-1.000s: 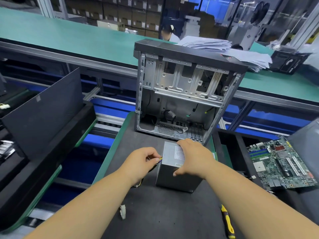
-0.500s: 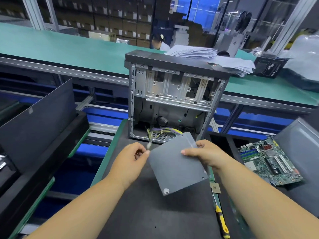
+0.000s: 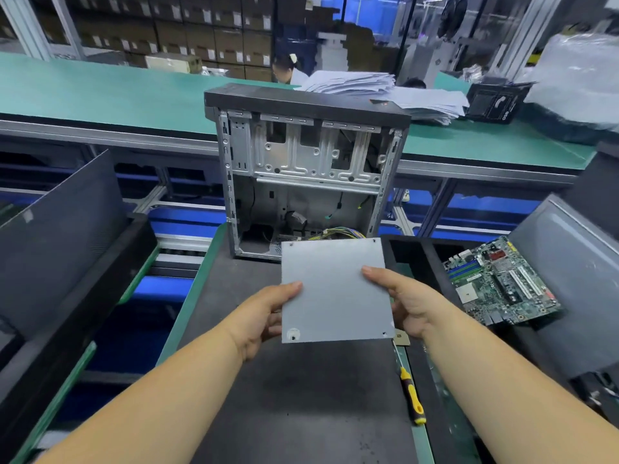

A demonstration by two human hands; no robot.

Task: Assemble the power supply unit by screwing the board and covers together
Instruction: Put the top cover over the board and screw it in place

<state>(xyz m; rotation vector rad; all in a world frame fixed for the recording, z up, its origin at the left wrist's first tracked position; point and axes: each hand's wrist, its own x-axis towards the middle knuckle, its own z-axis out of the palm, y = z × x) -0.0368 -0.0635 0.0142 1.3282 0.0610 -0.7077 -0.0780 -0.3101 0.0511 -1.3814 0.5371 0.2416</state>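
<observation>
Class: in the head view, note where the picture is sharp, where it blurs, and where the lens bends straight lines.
Head view: sharp on the grey power supply unit held by the left hand and right hand; the bagged item at top right is smeared; the green bench edge bows from wide-angle distortion; lighting is even, with soft shadows on the black mat.

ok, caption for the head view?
Both hands hold the grey power supply unit before the open computer case.

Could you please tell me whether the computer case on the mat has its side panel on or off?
Off. The computer case stands upright with its near side open, showing its bare metal drive bracket and loose wires inside.
</observation>
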